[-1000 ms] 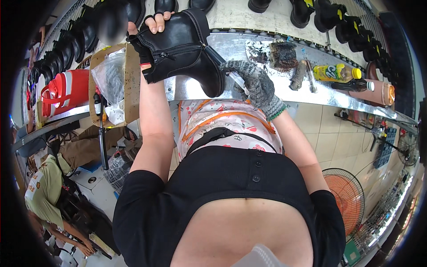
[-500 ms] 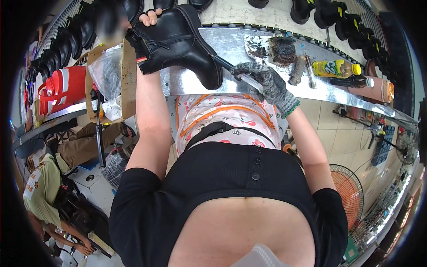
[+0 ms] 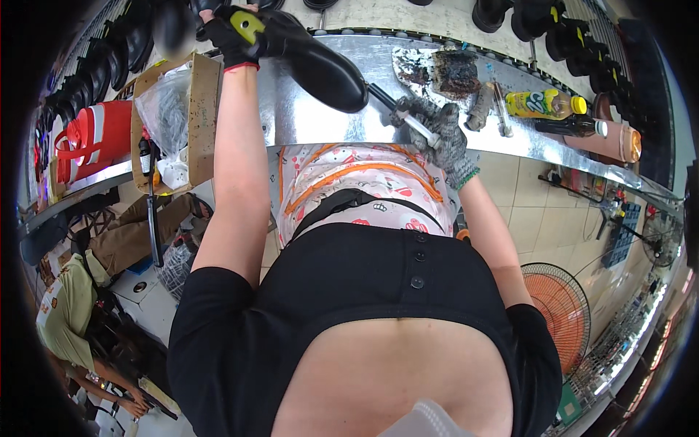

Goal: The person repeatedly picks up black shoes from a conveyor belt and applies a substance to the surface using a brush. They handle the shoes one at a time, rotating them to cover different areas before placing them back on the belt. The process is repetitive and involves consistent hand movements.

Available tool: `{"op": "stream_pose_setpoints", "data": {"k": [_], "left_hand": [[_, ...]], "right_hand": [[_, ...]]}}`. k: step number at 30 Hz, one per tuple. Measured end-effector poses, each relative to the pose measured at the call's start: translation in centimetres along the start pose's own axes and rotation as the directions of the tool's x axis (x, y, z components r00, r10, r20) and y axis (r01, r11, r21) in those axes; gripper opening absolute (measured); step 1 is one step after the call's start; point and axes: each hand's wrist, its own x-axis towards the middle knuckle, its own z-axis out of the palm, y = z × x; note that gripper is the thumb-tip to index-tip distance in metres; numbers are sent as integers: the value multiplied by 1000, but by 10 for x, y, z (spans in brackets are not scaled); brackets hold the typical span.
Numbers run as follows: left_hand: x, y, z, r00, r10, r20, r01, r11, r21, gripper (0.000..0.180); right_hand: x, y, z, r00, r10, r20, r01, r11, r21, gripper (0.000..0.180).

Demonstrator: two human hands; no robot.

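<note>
Upper left of frame: your left hand point(image 3: 231, 45), partly hidden, grips the black boot point(image 3: 320, 71), toe angled lower right. Right of centre: your grey-gloved right hand point(image 3: 445, 137) clasps a slim tool point(image 3: 422, 132), dark tip by toe; contact unclear.

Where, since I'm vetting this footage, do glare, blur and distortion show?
Head view: bright glare on the metal bench, softer highlights on the held black boot; head view: a smeared dark patch at upper left; head view: bench edge bowed, corners blacked out.
</note>
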Motion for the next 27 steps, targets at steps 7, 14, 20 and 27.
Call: {"op": "stream_pose_setpoints", "data": {"k": [7, 14, 20, 27], "left_hand": [[14, -54, -60, 956, 293, 30, -220, 643, 733, 27], [-36, 20, 1, 961, 273, 43, -163, 434, 886, 51], [-73, 55, 11, 967, 252, 16, -88, 278, 956, 73], [-133, 88, 28, 972, 233, -38, -46, 347, 937, 77]], "right_hand": [[7, 11, -15, 980, -148, -133, 131, 983, -128, 82], [-17, -22, 31, 938, -145, -314, 105, 984, -143, 79], [-20, -26, 40, 910, -174, -376, 111, 977, -184, 59], [-6, -7, 11, 838, -359, -411, 78, 825, -560, 59]]}}
